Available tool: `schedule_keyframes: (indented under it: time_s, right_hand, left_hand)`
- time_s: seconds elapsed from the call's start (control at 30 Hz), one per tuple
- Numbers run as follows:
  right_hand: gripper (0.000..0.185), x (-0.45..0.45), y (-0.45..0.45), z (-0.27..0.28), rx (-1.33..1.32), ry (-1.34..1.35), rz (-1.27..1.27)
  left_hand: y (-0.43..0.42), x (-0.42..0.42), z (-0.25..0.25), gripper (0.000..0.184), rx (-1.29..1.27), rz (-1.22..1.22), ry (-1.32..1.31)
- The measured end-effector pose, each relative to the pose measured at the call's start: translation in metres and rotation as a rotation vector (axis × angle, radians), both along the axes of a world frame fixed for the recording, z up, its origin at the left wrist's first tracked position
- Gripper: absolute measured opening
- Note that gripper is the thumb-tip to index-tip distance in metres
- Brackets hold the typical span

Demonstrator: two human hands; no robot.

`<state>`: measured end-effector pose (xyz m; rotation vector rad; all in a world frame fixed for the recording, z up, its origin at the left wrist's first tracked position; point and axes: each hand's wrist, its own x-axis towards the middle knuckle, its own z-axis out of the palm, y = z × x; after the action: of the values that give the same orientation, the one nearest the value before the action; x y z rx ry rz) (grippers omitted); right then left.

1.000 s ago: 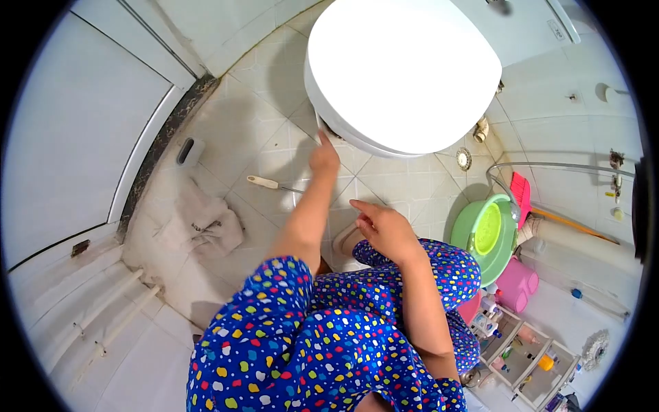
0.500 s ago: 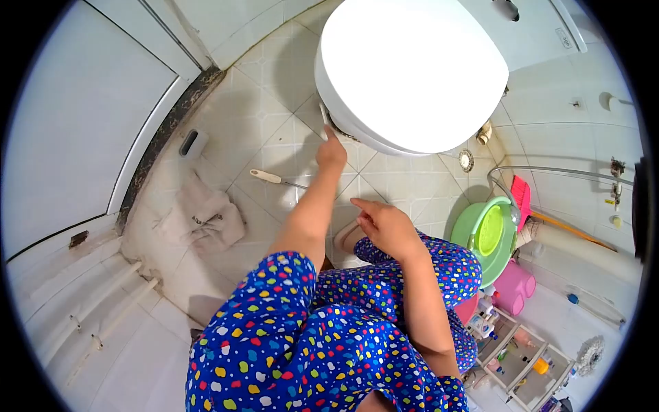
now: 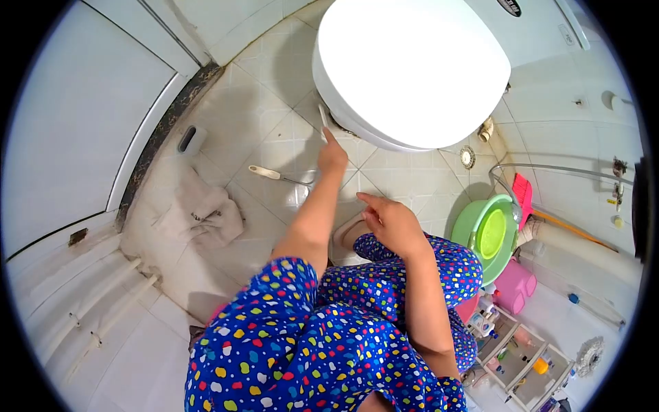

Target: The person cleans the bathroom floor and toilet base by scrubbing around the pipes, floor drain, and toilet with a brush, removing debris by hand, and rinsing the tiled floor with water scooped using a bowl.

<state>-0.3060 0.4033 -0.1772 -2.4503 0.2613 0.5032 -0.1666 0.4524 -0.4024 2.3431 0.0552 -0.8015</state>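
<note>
My left hand reaches down to the floor beside the base of a white toilet. It is closed on a slim white tool, whose tip is by the dark gap under the toilet bowl; its exact kind is hard to make out. My right hand hovers over my knee, index finger stretched out and the others loosely bent, with nothing visible in it. Between my left forearm and the wall lies a cream-handled tool with a thin metal shaft, its far end partly hidden by my arm.
A crumpled beige cloth and a small white object with a dark slot lie left. On the right are a green basin, a red brush, a pink container and a shelf rack. A round drain is nearby.
The view has shifted slightly. My left hand keeps its grip on the white tool at the toilet base, and my right hand has barely moved.
</note>
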Motion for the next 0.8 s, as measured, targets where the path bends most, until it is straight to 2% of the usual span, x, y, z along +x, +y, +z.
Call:
schedule_keyframes:
  time_s: [0.17, 0.33, 0.43, 0.5, 0.57, 0.63, 0.67, 0.73, 0.8]
  right_hand:
    - [0.032, -0.006, -0.003, -0.002, -0.005, -0.043, -0.023]
    - [0.033, 0.001, -0.002, 0.0, 0.013, -0.073, -0.023]
    - [0.034, -0.001, 0.002, 0.003, 0.029, -0.043, -0.002]
    - [0.034, 0.0, -0.001, 0.004, 0.019, -0.038, 0.013]
    - [0.034, -0.007, -0.004, -0.002, -0.012, -0.128, 0.005]
    - [0.033, -0.007, -0.006, 0.002, -0.024, -0.133, -0.014]
    - [0.033, -0.009, -0.006, 0.004, -0.028, -0.13, -0.023]
    - [0.033, -0.013, -0.004, 0.004, -0.014, -0.076, -0.054]
    - [0.032, -0.016, -0.009, 0.002, -0.02, -0.044, -0.084]
  left_hand:
    - [0.016, 0.034, 0.0, 0.069, 0.055, -0.107, -0.027]
    - [0.019, -0.071, -0.019, 0.073, -0.026, -0.087, 0.018]
    - [0.023, -0.103, -0.024, 0.076, -0.147, -0.222, -0.042]
    - [0.03, -0.099, -0.035, 0.072, -0.061, -0.17, 0.013]
    - [0.06, -0.082, -0.052, 0.064, -0.14, -0.08, 0.142]
    - [0.077, -0.077, -0.061, 0.055, -0.149, -0.084, 0.05]
    - [0.08, -0.077, -0.057, 0.053, -0.149, -0.092, 0.024]
    - [0.075, -0.073, -0.011, 0.052, -0.243, 0.057, 0.198]
    - [0.059, -0.075, -0.018, 0.053, -0.262, 0.045, 0.21]
